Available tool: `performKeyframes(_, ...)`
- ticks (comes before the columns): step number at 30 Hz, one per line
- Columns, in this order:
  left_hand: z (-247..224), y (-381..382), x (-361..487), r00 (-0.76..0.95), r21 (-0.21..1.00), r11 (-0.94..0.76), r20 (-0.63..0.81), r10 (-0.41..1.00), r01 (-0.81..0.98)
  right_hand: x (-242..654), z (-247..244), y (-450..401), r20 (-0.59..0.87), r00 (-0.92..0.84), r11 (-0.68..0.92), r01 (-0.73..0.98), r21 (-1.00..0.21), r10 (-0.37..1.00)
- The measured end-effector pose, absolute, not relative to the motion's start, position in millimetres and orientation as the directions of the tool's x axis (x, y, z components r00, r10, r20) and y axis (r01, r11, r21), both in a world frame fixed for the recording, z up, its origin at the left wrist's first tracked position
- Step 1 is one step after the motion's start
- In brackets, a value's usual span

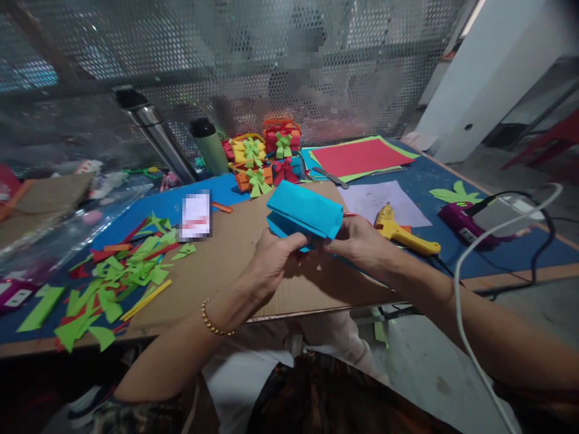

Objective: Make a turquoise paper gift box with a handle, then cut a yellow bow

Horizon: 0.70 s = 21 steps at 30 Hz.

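A folded blue paper box (307, 205) is held up above the brown cardboard sheet (217, 271), tilted so that its flap faces me. My left hand (275, 256) grips its near left edge, thumb on top. At the right end, my right hand (355, 241) pinches the lower edge; some of its fingers are hidden behind the paper. Just right of that hand lies a yellow glue gun (404, 235), partly over a pale lilac sheet (389, 196). Beyond the blue paper stand several small paper bags with bows (253, 154).
Green and red paper scraps (122, 265) are heaped on the left. A steel flask (158, 132) and a green bottle (209, 144) stand at the back. Scissors (332, 176) lie by stacked coloured sheets (362, 157). On the right, a white cable (459, 289) hangs near a purple device (470, 226).
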<state>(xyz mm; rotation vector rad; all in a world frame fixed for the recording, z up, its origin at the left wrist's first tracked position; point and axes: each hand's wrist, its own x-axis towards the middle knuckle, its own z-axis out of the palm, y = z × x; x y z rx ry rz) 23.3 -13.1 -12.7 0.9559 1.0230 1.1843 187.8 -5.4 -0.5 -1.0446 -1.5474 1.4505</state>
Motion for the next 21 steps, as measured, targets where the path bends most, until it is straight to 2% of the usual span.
performKeyframes(5,-11,-11,24,0.077,0.945,0.146,-0.129,0.989,-0.292,190,-1,-2,-0.02,-0.413,0.04,0.135,-0.99,0.91)
performKeyframes(7,-10,-8,22,0.051,0.932,0.159,-0.151,0.987,-0.327,198,-1,1,-0.011,-0.42,0.101,0.244,-0.964,0.908)
performKeyframes(9,-10,-4,19,0.004,0.917,0.147,-0.157,0.988,-0.372,208,-1,2,0.083,-0.375,0.251,0.424,-0.87,0.923)
performKeyframes(10,-10,-3,18,-0.018,0.91,0.138,-0.157,0.987,-0.392,212,-1,0,0.191,-0.334,0.35,0.524,-0.777,0.923)
performKeyframes(12,-11,1,15,-0.039,0.9,0.137,-0.167,0.985,-0.415,217,-2,-5,0.474,-0.281,0.516,0.699,-0.495,0.835)
performKeyframes(14,-12,3,15,-0.027,0.896,0.148,-0.175,0.984,-0.42,214,-4,-13,0.699,-0.315,0.582,0.794,-0.176,0.642)
performKeyframes(15,-13,3,15,-0.017,0.894,0.15,-0.173,0.985,-0.423,210,-5,-17,0.755,-0.361,0.585,0.81,-0.037,0.548)
performKeyframes(18,-15,5,17,0.012,0.884,0.154,-0.166,0.986,-0.441,193,-10,-23,0.775,-0.502,0.549,0.799,0.246,0.383)
performKeyframes(21,-17,6,19,0.025,0.87,0.2,-0.211,0.977,-0.451,180,-16,-21,0.749,-0.571,0.501,0.782,0.371,0.336)
